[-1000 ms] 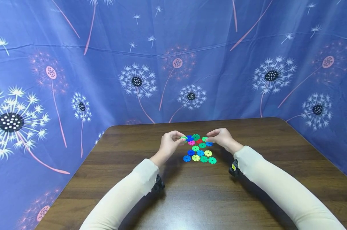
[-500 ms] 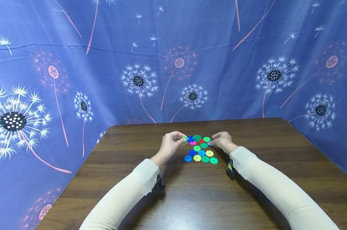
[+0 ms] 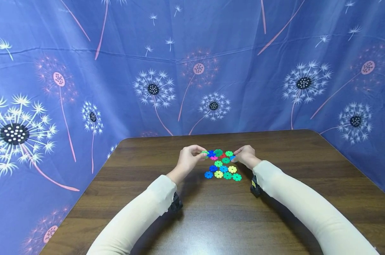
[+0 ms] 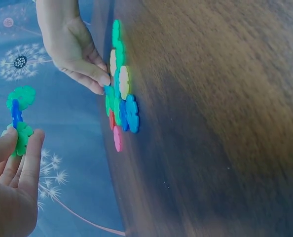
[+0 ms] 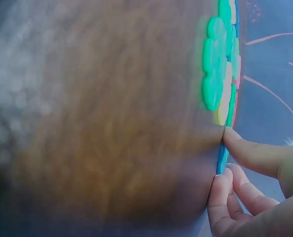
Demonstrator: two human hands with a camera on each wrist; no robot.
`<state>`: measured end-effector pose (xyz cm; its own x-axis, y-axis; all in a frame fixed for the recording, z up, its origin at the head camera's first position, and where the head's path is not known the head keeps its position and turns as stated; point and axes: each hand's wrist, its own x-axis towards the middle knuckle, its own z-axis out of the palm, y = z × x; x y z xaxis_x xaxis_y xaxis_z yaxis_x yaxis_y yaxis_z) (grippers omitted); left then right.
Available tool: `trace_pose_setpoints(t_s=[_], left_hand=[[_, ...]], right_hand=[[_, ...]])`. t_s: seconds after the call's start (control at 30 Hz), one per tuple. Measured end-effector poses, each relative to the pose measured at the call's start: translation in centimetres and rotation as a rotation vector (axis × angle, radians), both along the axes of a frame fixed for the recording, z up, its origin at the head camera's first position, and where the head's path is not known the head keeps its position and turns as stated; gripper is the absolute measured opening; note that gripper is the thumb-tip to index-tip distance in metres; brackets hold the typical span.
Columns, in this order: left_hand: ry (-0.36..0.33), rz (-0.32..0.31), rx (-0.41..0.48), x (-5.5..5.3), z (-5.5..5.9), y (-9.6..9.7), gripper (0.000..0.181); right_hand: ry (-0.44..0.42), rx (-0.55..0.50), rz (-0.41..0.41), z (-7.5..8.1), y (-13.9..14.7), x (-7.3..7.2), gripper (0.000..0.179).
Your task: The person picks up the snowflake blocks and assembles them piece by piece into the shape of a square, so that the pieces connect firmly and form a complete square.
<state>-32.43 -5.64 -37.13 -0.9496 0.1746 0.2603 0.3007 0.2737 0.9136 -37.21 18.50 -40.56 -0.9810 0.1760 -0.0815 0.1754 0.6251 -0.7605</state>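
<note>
In the left wrist view my left hand (image 4: 13,192) pinches a green notched plastic disc (image 4: 23,140) between thumb and fingers. Joined to it above are a blue disc (image 4: 17,113) standing edge-on and a second green disc (image 4: 21,97). This short chain is held up off the table. My right hand (image 3: 247,156) is at the right of the loose discs, thumb and fingertips gripping a blue disc (image 5: 223,158) by its edges. Beside that lie a light green disc (image 3: 228,153) and a red disc (image 3: 222,156).
Several more discs lie flat nearer me on the brown wooden table (image 3: 198,219), among them a yellow one (image 3: 219,174), a green one (image 3: 237,177) and a blue one (image 3: 208,175). A pink disc (image 3: 214,158) lies below the held chain. Behind the table hangs a blue dandelion-print cloth (image 3: 249,88).
My right hand has left the light green disc beside the red one and moved down to the blue disc, which it now grips. The left hand keeps its chain in nearly the same place.
</note>
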Motion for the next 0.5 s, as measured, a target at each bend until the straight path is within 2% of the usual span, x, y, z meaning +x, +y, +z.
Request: trace_pose_setpoints(t_s=[0.2,0.33,0.4,0.5], left_hand=[[0.006,0.021,-0.044,-0.1,-0.1,0.1,0.009],[-0.001,0.034,-0.061,0.1,-0.1,0.0,0.009],[-0.003,0.032,-0.059,0.1,-0.1,0.0,0.010],[-0.001,0.030,-0.056,0.0,-0.2,-0.1,0.010]], right_hand=[[-0.026,-0.016,0.004,0.1,0.7,-0.2,0.030],[-0.048,-0.203,0.051,0.4,1.1,0.2,0.026],[-0.062,-0.322,0.090,0.8,1.1,0.7,0.026],[-0.104,-0.431,0.145,1.8,1.0,1.6,0.028]])
